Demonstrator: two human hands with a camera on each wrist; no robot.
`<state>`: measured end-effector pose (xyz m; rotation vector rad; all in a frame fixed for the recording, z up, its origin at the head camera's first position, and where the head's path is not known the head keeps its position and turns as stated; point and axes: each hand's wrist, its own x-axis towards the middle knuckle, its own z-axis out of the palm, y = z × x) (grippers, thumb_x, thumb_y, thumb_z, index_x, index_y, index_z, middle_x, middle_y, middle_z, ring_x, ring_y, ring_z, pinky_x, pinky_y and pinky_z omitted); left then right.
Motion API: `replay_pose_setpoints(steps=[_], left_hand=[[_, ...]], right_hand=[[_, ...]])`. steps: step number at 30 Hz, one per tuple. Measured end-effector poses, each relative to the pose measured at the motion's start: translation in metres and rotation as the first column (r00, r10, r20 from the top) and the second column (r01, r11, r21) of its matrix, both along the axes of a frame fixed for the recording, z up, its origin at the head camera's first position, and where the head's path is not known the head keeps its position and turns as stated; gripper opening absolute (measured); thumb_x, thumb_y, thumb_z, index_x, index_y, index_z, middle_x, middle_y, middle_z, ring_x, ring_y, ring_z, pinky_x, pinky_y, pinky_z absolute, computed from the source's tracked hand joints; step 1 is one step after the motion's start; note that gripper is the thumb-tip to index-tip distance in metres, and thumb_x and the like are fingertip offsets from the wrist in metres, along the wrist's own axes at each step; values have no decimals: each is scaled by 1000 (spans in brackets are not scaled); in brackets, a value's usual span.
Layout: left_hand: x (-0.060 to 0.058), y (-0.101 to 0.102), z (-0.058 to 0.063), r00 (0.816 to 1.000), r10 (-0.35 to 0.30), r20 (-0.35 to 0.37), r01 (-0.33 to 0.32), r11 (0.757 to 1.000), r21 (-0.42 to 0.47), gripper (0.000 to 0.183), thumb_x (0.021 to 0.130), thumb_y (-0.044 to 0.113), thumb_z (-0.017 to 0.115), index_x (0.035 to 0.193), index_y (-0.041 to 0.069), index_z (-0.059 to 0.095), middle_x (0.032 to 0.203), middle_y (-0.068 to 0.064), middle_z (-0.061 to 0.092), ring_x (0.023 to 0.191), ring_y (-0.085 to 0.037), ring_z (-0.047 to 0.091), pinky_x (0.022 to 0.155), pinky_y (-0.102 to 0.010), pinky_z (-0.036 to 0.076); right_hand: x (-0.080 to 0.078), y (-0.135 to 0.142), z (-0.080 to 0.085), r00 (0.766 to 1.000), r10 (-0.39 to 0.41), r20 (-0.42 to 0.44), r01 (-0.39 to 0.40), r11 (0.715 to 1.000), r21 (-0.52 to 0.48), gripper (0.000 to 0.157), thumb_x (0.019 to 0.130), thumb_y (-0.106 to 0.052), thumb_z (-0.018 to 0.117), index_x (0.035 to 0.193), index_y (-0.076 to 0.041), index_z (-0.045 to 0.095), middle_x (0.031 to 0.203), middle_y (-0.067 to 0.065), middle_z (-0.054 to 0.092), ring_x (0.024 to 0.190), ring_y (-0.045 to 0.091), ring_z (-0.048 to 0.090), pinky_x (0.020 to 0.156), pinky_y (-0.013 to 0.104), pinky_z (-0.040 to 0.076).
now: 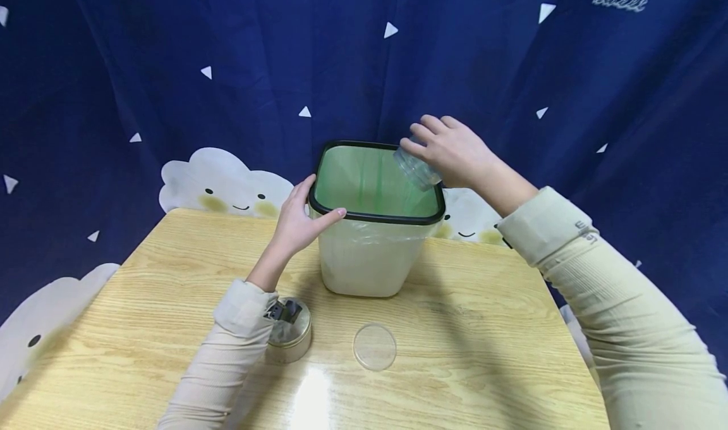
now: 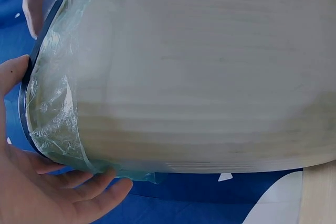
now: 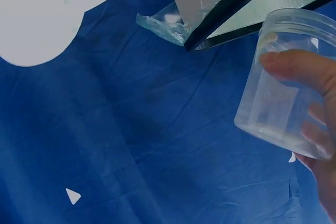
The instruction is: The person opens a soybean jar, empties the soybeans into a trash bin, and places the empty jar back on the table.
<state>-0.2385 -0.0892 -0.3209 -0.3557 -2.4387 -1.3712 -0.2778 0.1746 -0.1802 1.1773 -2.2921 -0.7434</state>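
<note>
A trash can [image 1: 364, 259] with a black rim and a pale green liner stands on the wooden table. My left hand [image 1: 299, 218] holds its left front corner, thumb at the front rim and fingers along the left side. Over the right part of the opening, my right hand [image 1: 457, 155] grips a clear plastic jar [image 1: 418, 169], tilted with its threaded mouth down toward the liner. The jar [image 3: 270, 93] is see-through and lidless in the right wrist view. A clear round lid [image 1: 375, 347] lies flat on the table in front of the can.
A round tin [image 1: 292, 341] with a see-through top sits beside my left wrist, partly hidden by it. The wooden table [image 1: 188, 278] ends just behind the can. A dark blue curtain [image 1: 256, 50] with white triangles and clouds hangs at the back.
</note>
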Motion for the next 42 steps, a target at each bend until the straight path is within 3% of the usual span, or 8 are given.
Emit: replay_pose_setpoints(steps=[7,11,18,26,37,42], left_hand=[[0,0,0,1000,-2,2,2,1000,10,85,74,39,71,141,5,30,142,-15,31,128,-29,32,100,-43,32],[0,0,0,1000,-4,8,3,1000,13,86,74,39,71,141,6,30,142,-14,31,128,-29,32,100,-43,32],[0,0,0,1000,-2,5,2,1000,11,85,75,39,71,141,6,30,142,-14,31,127,-29,33,100,-43,32],[-1,1,-1,1000,-6,-7,6,1000,18,85,74,38,72,141,5,30,142,-15,31,127,-29,33,100,-43,33],[-2,0,-1,1000,-8,-13,8,1000,14,86,74,37,72,141,4,30,142,-15,31,126,-30,34,100,-44,33],[-1,0,-1,1000,-7,-12,7,1000,15,85,74,38,71,141,4,30,142,-15,31,127,-30,33,100,-43,33]], right_hand=[[0,2,-2,991,-92,92,105,984,-145,81,57,-19,80,126,0,42,119,20,49,106,38,43,82,49,43],[0,4,-3,981,-119,150,149,966,-211,80,56,-22,80,123,0,41,119,19,48,105,39,44,83,50,42],[1,9,-5,995,-49,90,77,937,-340,83,53,-24,84,123,-2,43,120,20,44,105,40,44,82,51,43],[1,11,-11,998,8,70,9,972,-235,82,55,-26,83,125,-5,46,119,18,48,106,38,43,82,49,44],[0,11,-14,997,41,66,-24,970,-241,81,53,-23,83,124,-4,47,118,19,48,104,38,43,79,48,45],[0,13,-12,996,80,31,-68,955,-288,83,53,-24,84,124,-4,46,118,19,48,105,38,43,79,49,45]])
